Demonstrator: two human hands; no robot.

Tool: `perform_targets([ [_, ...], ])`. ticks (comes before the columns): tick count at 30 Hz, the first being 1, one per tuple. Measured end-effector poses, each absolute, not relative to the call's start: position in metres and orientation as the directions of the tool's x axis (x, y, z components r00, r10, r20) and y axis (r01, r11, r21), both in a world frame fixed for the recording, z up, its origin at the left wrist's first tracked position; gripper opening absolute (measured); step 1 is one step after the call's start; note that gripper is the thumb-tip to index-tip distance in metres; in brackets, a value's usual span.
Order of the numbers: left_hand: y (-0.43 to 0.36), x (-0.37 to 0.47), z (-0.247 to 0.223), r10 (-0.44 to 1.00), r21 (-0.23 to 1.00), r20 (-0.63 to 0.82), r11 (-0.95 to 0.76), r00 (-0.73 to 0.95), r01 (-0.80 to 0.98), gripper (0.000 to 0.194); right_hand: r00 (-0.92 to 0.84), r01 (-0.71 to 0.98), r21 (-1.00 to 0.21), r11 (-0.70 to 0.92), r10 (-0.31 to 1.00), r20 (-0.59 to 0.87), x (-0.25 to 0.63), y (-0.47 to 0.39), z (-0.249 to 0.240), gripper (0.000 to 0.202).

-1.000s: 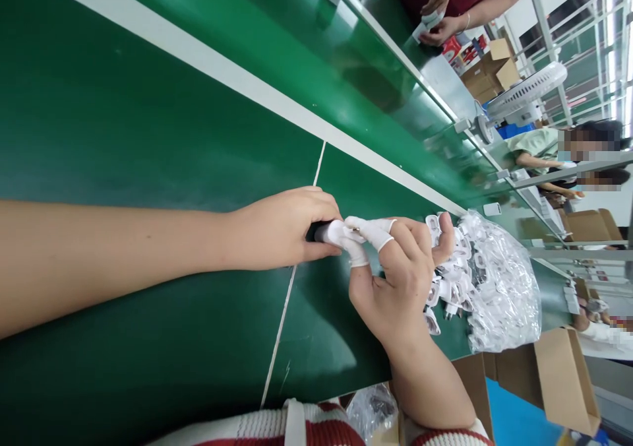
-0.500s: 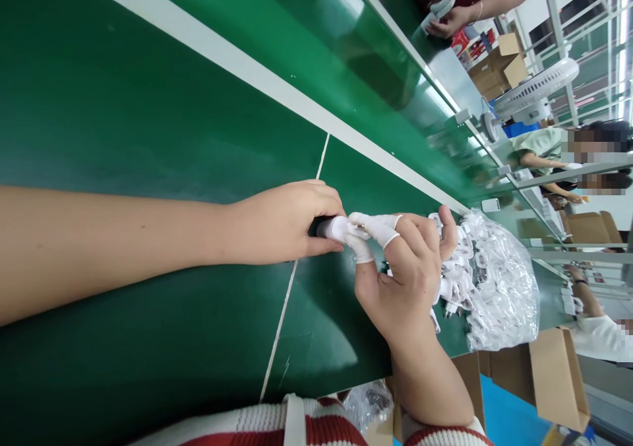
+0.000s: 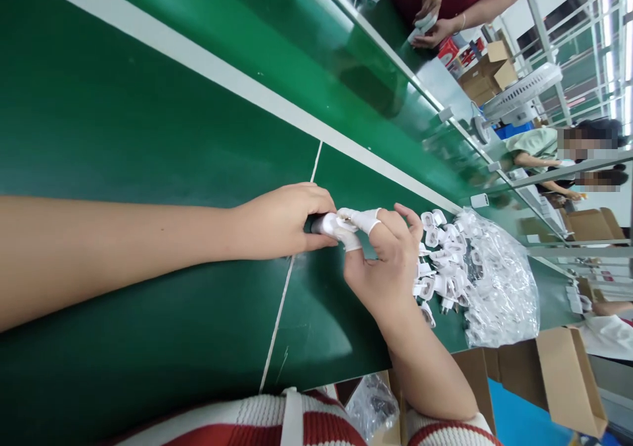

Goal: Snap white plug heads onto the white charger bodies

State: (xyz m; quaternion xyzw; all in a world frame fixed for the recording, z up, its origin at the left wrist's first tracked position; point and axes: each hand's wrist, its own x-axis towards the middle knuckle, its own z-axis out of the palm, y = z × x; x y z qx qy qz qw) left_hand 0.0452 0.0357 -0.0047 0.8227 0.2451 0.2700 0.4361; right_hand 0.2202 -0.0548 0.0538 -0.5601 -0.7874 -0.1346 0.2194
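Observation:
My left hand (image 3: 289,222) reaches in from the left, its fingers curled around a small white plastic plug piece (image 3: 327,223) with a rounded body. Opposite it, my right hand (image 3: 383,245), with white finger cots on thumb and fingers, pinches the other end of the same piece. A tiny metallic glint shows at the fingertips. The palm side of my left hand is hidden, so much of the piece stays out of sight. Just beyond my right hand lies a pile of similar white plug pieces (image 3: 448,261), some showing pins.
A clear plastic bag (image 3: 504,281) full of white pieces lies beside the pile. Cardboard boxes (image 3: 568,380) stand below the green table's (image 3: 148,136) edge. A glass partition (image 3: 395,63) runs along the far side, with a co-worker's hands (image 3: 430,27) and a white fan (image 3: 524,93) beyond.
The view has shifted slightly, and both hands appear a little further left. My right hand's raised finger is lower, showing more of the pile. Both hands still hold the piece.

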Motion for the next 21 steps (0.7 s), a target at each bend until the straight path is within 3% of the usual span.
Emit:
perform_targets([
  [3, 0.035, 0.046, -0.003, 0.636, 0.857, 0.211, -0.486, 0.742, 0.173, 0.028, -0.240, 0.944, -0.082, 0.319, 0.838, 0.490, 0.225, -0.057, 0.054, 0.021],
  [8, 0.031, 0.044, 0.002, 0.682, 0.915, 0.209, -0.390, 0.701, 0.106, 0.032, -0.143, 0.879, -0.408, 0.247, 0.952, 0.269, 0.237, -0.067, 0.072, 0.067],
  [10, 0.029, 0.042, 0.003, 0.703, 0.908, 0.278, -0.414, 0.655, 0.059, 0.031, -0.143, 0.842, -0.481, 0.245, 0.960, 0.239, 0.241, -0.070, 0.074, 0.076],
  [13, 0.027, 0.039, 0.003, 0.647, 0.784, 0.496, -0.620, 0.580, 0.021, 0.025, -0.162, 0.760, -0.569, 0.315, 0.939, 0.304, 0.242, -0.071, 0.066, 0.066],
  [16, 0.026, 0.037, 0.002, 0.491, 0.574, 0.704, -0.819, 0.513, -0.003, 0.037, -0.199, 0.677, -0.579, 0.455, 0.870, 0.452, 0.241, -0.068, 0.054, 0.052],
  [19, 0.025, 0.035, 0.003, 0.385, 0.451, 0.800, -0.892, 0.460, -0.037, 0.043, -0.224, 0.650, -0.538, 0.537, 0.811, 0.540, 0.240, -0.066, 0.050, 0.053],
  [21, 0.024, 0.035, 0.004, 0.374, 0.440, 0.810, -0.897, 0.451, -0.045, 0.043, -0.222, 0.656, -0.513, 0.554, 0.791, 0.570, 0.239, -0.067, 0.051, 0.054],
])
